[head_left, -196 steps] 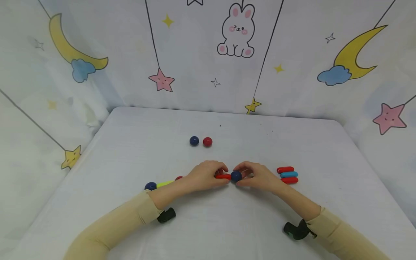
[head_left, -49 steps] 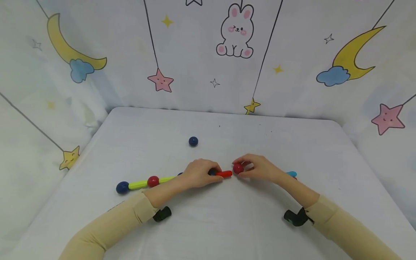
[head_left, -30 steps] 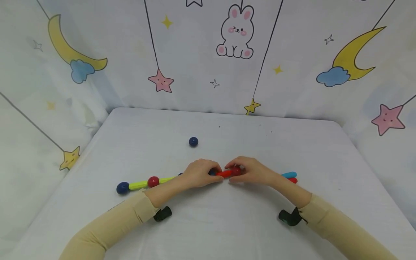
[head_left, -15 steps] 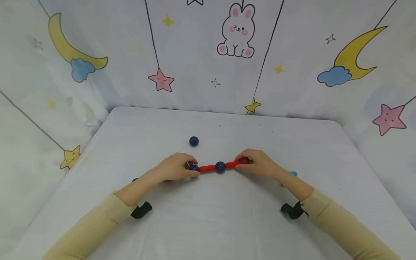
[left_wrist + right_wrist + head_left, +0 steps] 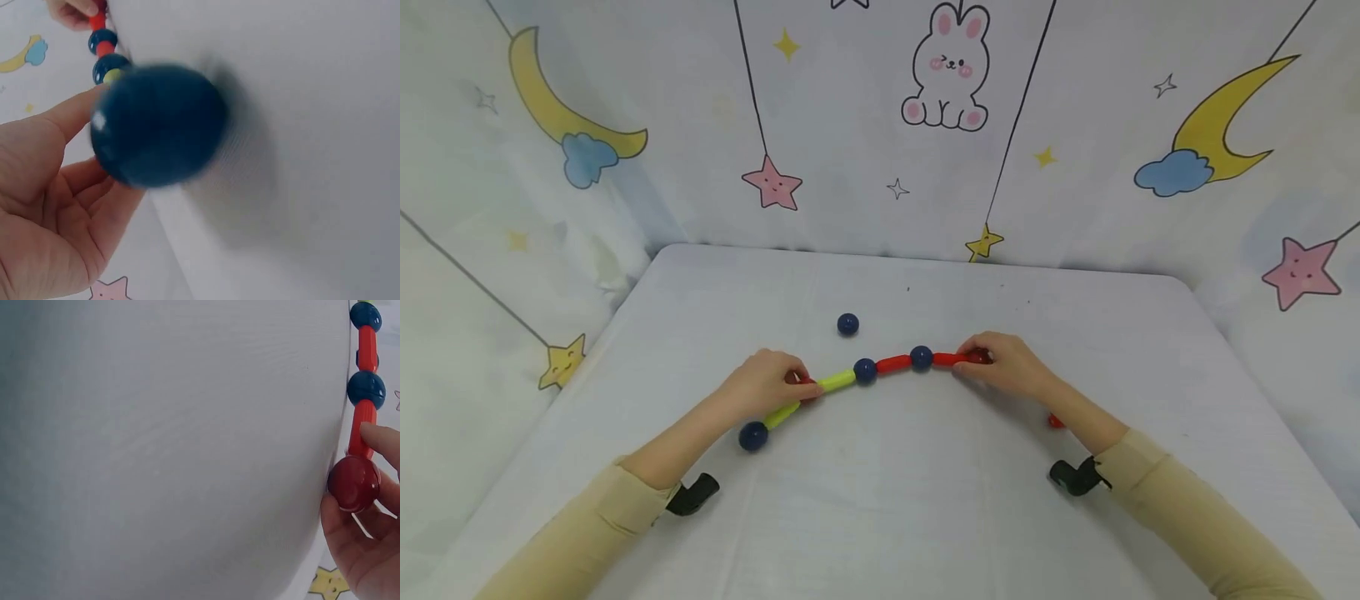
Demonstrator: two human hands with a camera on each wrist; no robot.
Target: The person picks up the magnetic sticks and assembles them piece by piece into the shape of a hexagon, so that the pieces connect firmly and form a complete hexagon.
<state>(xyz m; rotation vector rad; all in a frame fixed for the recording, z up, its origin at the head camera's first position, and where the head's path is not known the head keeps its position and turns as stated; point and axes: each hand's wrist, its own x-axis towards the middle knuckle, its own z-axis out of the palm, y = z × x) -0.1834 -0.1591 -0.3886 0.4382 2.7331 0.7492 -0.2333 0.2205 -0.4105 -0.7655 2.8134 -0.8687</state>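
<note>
A chain of toy balls and rods bends in an arc across the white table. At its near left end is a blue ball (image 5: 753,436), large in the left wrist view. A yellow-green rod (image 5: 782,415) joins it to a red ball (image 5: 807,377), which my left hand (image 5: 762,385) pinches and partly covers. Beyond it come a second yellow-green rod (image 5: 837,382), two blue balls and two red rods (image 5: 892,364). My right hand (image 5: 1011,367) grips the far right end, fingers around a red ball (image 5: 354,484) and thumb against the last red rod (image 5: 362,440).
A loose blue ball (image 5: 847,324) lies behind the chain. A red rod (image 5: 1056,421) shows partly from under my right forearm. Dark wrist mounts hang under both sleeves, and a printed cloth backdrop (image 5: 880,125) rises behind the table.
The right hand has brought the red ball onto the end of the red rod. The left hand has shifted left to another ball, and the chain has moved away from me, curving.
</note>
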